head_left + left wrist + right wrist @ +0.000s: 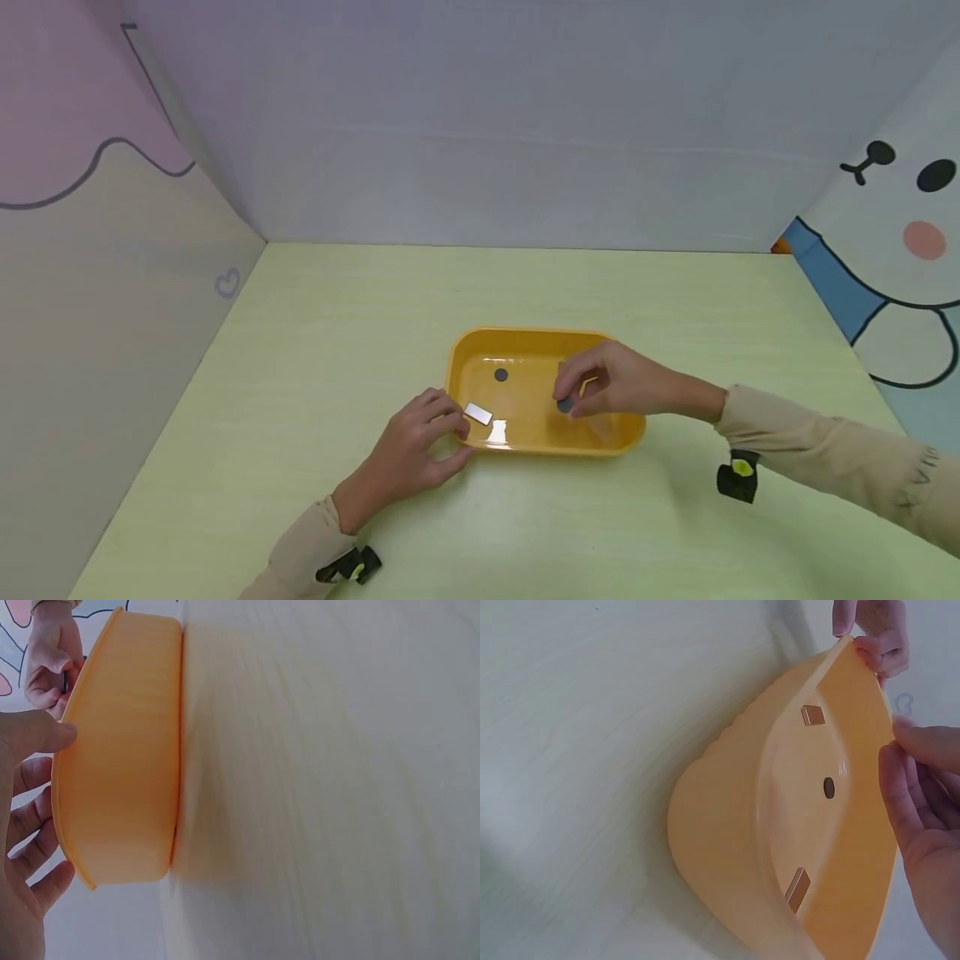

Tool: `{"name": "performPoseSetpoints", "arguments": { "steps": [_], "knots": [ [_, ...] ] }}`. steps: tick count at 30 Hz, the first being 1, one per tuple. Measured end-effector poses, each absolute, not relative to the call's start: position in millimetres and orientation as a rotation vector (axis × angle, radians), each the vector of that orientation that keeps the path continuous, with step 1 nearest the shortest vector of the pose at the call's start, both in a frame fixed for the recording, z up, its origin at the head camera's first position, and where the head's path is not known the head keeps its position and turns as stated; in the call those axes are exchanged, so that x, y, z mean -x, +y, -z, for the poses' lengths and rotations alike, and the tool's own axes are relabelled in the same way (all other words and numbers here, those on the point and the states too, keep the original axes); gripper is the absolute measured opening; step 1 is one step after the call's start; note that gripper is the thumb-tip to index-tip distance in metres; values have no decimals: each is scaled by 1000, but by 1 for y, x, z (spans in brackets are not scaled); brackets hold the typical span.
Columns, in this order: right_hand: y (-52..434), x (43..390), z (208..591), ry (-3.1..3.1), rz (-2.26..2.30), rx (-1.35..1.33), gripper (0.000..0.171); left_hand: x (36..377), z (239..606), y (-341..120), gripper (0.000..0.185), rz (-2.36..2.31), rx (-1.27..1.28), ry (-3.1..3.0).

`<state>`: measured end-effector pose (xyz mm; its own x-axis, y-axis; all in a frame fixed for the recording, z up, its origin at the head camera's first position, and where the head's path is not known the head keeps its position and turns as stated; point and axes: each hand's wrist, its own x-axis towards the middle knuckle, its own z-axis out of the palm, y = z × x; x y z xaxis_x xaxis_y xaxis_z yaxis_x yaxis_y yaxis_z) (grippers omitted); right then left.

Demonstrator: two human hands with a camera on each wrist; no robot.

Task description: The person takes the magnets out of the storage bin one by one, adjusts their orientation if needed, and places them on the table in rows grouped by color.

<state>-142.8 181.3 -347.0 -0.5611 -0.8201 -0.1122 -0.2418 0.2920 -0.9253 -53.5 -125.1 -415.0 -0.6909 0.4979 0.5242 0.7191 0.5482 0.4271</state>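
A yellow tray (525, 333) sits mid-table. My left hand (459, 437) grips its near left corner, thumb outside and fingers curled on the rim; the left wrist view shows the thumb on the tray's (127, 750) edge. Just inside that corner lies a silver rectangular piece (477, 413). My right hand (567, 398) hovers over the tray's right half, pinching a small dark disc (565, 405). A second dark disc (501, 375) lies on the tray floor. In the right wrist view the tray (720, 825) holds two rectangular pieces (812, 715) (797, 889) and that disc (829, 787).
The tray stands on a pale green table (315, 350) enclosed by panel walls at the left, back and right. Black wrist cameras (738, 475) hang under both sleeves.
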Motion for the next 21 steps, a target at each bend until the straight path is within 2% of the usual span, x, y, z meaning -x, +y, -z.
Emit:
{"name": "performPoseSetpoints", "arguments": {
  "steps": [21],
  "knots": [
    [214, 137, 345, 1969, 1436, 945, 18, 53, 417, -124, 20, 893, 997, -2435]
  ]
}}
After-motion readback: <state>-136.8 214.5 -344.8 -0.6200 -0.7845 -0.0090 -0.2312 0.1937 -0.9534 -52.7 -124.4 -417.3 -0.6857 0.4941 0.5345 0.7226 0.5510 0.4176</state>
